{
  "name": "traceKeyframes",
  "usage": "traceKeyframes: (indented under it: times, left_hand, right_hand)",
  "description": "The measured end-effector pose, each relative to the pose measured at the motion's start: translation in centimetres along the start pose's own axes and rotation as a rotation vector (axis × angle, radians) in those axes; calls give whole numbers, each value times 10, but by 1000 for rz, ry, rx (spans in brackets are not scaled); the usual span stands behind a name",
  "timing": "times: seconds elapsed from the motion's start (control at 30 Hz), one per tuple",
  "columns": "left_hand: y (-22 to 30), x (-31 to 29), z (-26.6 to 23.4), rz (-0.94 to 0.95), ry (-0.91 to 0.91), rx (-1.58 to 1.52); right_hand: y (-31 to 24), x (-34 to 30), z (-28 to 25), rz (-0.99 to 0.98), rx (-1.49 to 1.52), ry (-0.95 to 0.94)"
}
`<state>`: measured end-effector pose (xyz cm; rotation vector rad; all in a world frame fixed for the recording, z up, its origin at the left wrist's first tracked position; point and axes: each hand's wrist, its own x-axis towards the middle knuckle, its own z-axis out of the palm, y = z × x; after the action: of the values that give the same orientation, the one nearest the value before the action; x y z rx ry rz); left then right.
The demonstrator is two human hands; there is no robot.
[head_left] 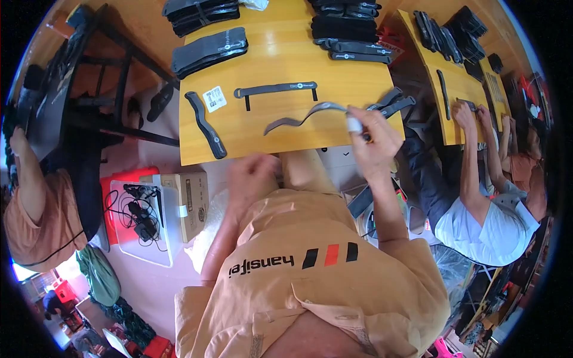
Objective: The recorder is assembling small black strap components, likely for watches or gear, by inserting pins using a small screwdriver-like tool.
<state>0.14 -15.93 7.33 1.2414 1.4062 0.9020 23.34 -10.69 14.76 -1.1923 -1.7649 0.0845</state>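
My right hand point(377, 143) is closed on one end of a dark grey strap point(322, 107), raised at the table's right front. The strap's wavy free end reaches left over the tabletop. White material point(354, 125), perhaps tape, shows at my right fingers. My left hand point(253, 176) is just off the table's front edge above my lap, its fingers smeared by motion. Beyond lies a grey strap with an end loop point(274, 89), two short black strips point(248, 104) at its near edge. Another grey strap point(206, 126) lies at the left, and more straps point(391, 107) lie at the right.
Stacks of dark straps point(210, 51) point(352, 30) stand on the far part of the yellow table point(271, 62). A white printed sheet point(215, 99) lies near the left strap. Co-workers sit on both sides. A clear bin with black cables point(143, 224) and a cardboard box point(192, 203) are at lower left.
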Motion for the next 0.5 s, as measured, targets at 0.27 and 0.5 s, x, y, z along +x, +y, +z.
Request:
traceKeyframes:
  times: [0.27, 0.5]
  left_hand:
    - [29, 27, 40, -242, -188, -1190]
    - [22, 29, 52, -114, -7, -848]
  right_hand:
    - [0, -45, 25, -268, 71, -120]
    - [-7, -44, 30, 910, 794, -306]
